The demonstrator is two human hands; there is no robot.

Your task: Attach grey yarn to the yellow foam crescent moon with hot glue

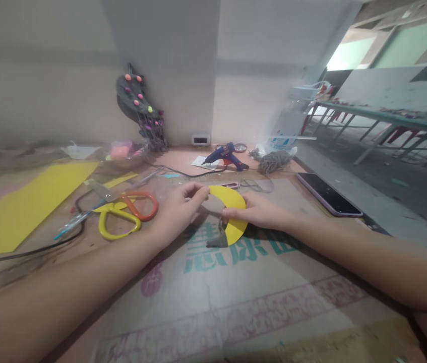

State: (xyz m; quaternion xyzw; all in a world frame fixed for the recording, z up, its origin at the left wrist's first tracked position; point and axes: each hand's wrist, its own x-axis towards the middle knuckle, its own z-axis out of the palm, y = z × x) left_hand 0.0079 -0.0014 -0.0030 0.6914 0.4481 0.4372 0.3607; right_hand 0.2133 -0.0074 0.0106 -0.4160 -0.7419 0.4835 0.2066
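Note:
A yellow crescent-shaped paper cut-out (pixel 232 212) is held just above a flattened cardboard sheet (pixel 213 282). My left hand (pixel 177 209) pinches its upper tip with thumb and fingers. My right hand (pixel 256 212) is closed on its right edge and lower part. A small grey scrap (pixel 219 237) hangs or lies below the cut-out's lower tip. Both forearms rest along the cardboard.
Scissors with yellow and orange handles (pixel 124 214) lie left of my left hand, beside a pen (pixel 73 222) and a yellow paper sheet (pixel 24 204). A blue glue gun (pixel 226 155), grey twine (pixel 273 161) and a phone (pixel 328 194) lie farther back and right. A black cable (pixel 27 249) crosses the left.

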